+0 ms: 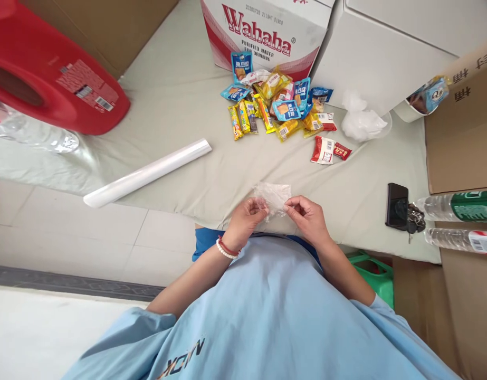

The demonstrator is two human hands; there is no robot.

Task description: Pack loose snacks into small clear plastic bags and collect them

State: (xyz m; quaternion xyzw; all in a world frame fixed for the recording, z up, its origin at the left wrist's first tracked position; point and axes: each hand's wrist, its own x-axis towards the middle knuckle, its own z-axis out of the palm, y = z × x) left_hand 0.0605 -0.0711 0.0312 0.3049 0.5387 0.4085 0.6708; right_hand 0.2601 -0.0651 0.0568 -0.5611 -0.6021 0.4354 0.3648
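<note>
Our left hand (246, 217) and right hand (307, 217) both pinch some crumpled clear plastic (278, 196), mid-frame near the edge of the bench (180, 108); guessing we're at the spreading-out step, next wants a light touch.

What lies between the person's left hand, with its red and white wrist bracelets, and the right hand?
In the head view, a crumpled see-through plastic piece, pinched by the left hand and right hand.
</note>
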